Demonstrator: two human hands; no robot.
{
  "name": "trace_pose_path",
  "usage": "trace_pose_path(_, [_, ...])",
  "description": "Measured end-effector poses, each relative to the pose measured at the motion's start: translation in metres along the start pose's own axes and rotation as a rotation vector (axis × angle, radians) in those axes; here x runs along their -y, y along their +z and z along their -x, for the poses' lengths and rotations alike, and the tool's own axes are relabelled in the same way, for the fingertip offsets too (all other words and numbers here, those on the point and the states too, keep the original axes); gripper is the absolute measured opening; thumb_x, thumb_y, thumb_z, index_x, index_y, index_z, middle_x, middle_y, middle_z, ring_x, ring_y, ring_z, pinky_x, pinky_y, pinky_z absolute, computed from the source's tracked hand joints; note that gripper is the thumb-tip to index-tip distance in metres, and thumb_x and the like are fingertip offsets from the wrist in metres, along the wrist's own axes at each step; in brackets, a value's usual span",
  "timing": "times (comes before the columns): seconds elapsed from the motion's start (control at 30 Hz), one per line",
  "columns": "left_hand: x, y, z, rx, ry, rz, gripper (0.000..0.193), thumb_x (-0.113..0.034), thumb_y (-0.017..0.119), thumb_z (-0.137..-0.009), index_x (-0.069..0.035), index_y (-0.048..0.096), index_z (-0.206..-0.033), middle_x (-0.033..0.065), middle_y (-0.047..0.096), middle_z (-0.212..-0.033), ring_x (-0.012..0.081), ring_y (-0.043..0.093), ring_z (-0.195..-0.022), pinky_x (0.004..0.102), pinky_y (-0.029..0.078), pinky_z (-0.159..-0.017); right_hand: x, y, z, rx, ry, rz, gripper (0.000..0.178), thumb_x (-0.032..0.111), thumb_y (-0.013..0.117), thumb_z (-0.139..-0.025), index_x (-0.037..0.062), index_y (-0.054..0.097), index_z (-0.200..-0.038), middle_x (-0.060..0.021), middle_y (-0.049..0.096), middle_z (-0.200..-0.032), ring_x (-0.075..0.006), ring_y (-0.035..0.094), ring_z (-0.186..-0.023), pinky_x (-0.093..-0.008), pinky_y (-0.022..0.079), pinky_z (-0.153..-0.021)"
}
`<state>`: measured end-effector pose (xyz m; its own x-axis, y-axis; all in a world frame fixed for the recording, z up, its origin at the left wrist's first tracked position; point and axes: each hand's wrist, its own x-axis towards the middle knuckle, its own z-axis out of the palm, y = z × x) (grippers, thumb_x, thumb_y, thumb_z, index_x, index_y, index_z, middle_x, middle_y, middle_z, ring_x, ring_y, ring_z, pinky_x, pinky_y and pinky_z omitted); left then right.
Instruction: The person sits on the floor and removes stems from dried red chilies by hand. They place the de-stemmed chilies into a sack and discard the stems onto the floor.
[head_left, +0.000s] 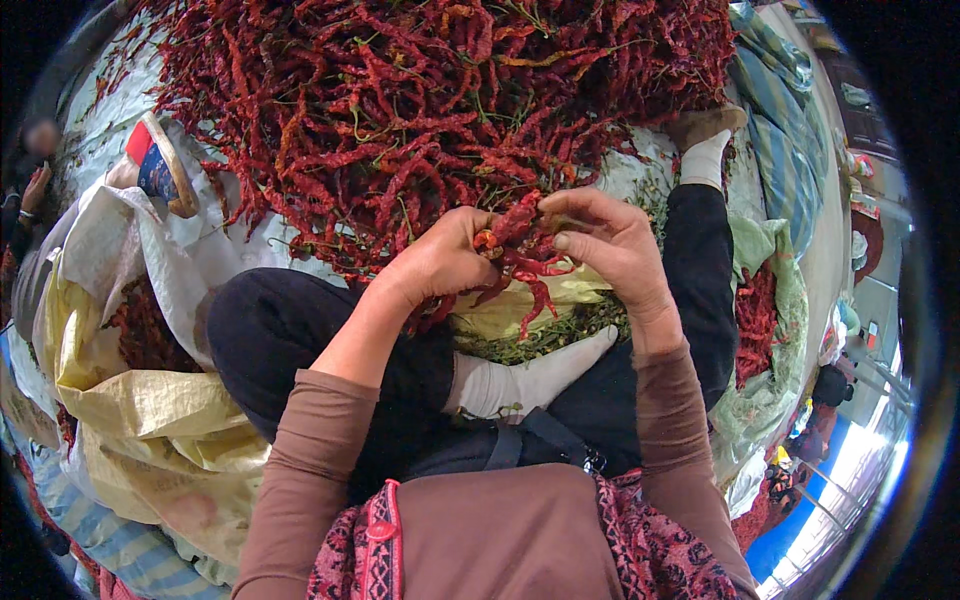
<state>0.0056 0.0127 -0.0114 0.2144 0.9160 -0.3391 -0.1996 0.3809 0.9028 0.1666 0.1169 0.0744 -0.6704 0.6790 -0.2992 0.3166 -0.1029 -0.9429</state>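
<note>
A bunch of dried red chili peppers (515, 225) is gripped in my left hand (448, 255), its fingers wrapped round them. Several peppers dangle below that hand. On the right of the bunch is my right hand (610, 245), thumb and forefinger bent close together at the peppers; whether a stem or pepper is pinched there is too small to tell. Both hands are just in front of a large heap of dried red chilies (400, 110) with some green stems in it. Below the hands, green stem scraps (560, 335) lie beside a yellow sheet (490, 318).
My white-socked foot (535, 375) is folded in front of me. At the left stands an open white and yellow sack (150, 400) with dark red chilies inside. A pale green sack (765, 420) with chilies stands at the right. Another person's hand (37, 188) shows at the far left edge.
</note>
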Motion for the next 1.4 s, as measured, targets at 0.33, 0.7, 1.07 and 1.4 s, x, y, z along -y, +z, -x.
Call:
trace_pose_path(0.33, [0.011,-0.003,-0.012,-0.478,0.076,-0.006,0.029,0.006,0.066,-0.067,-0.001,0.064,-0.096,0.0005,0.066,-0.087,0.0098,0.058,-0.078,0.0268,0.047,-0.074,0.0,-0.05,-0.008,-0.517,-0.276,-0.047,0.011,0.002,0.06,-0.085,0.0006,0.067,-0.093,-0.0024,0.061,-0.071,-0.006,0.055,-0.06,-0.0194,0.043,-0.055])
trace_pose_path(0.7, [-0.015,-0.003,0.001,-0.378,0.158,0.656,0.026,0.006,0.062,-0.069,0.002,0.063,-0.094,0.0063,0.066,-0.084,0.0161,0.062,-0.076,0.0306,0.049,-0.074,-0.01,0.039,-0.015,-0.066,-0.019,0.168,0.013,-0.001,0.06,-0.082,-0.0026,0.057,-0.095,-0.0017,0.06,-0.071,-0.0068,0.056,-0.056,-0.021,0.046,-0.051])
trace_pose_path(1.07, [-0.018,0.001,0.002,-0.231,-0.077,0.175,0.027,0.003,0.066,-0.07,-0.001,0.065,-0.096,0.001,0.066,-0.088,0.0097,0.06,-0.079,0.0268,0.049,-0.073,-0.009,0.014,-0.018,0.01,0.292,-0.262,0.004,0.005,0.064,-0.081,0.0018,0.064,-0.084,0.0008,0.058,-0.064,-0.0041,0.044,-0.047,-0.0202,0.032,-0.041])
trace_pose_path(1.4, [-0.006,0.016,-0.002,-0.465,0.08,-0.699,0.05,-0.002,0.062,-0.066,0.002,0.041,-0.111,0.0258,0.061,-0.077,0.0439,0.059,-0.079,0.0512,0.046,-0.068,0.039,0.018,-0.027,-0.127,-0.743,0.796,0.016,0.0,0.056,-0.074,0.0032,0.06,-0.089,-0.0116,0.059,-0.089,-0.033,0.058,-0.081,-0.0386,0.048,-0.07])
